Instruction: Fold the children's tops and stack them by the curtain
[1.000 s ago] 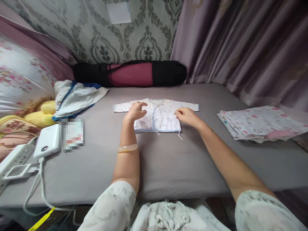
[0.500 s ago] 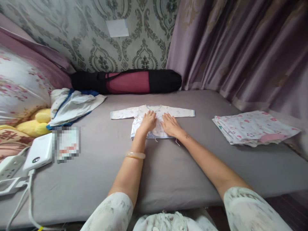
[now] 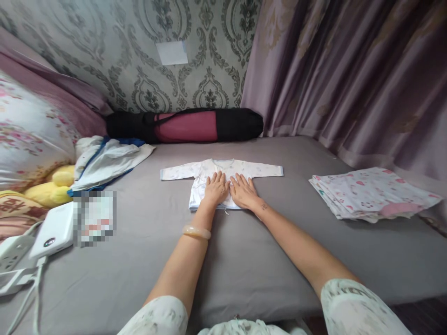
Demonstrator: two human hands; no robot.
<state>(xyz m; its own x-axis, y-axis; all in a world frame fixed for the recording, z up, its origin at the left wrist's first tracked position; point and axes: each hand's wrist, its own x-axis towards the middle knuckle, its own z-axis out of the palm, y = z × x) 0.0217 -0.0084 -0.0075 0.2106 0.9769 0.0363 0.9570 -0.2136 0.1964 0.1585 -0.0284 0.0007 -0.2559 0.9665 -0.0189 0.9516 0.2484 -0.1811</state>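
Observation:
A small white baby shirt (image 3: 200, 184) with blue edging lies flat on the grey sheet, both sleeves stretched out to the sides. On the front of the shirt rests my left hand (image 3: 217, 187), palm down with fingers extended. Close beside it my right hand (image 3: 243, 190) also lies flat on the fabric, fingers spread. Neither hand grips anything. The hands cover part of the shirt's front. A thin white tie sticks out below the hem near my left hand.
On the right sits a folded stack of patterned cloth (image 3: 375, 193). A long black and maroon bag (image 3: 186, 126) lies along the wall. To the left are a crumpled white and blue garment (image 3: 111, 160), a yellow plush (image 3: 52, 188), a white power bank (image 3: 54, 230) with cables, and a power strip (image 3: 14, 251).
My right hand has slid left across the shirt, closer to my left hand. The whole view has tilted slightly upward. The shirt keeps its shape and place on the sheet.

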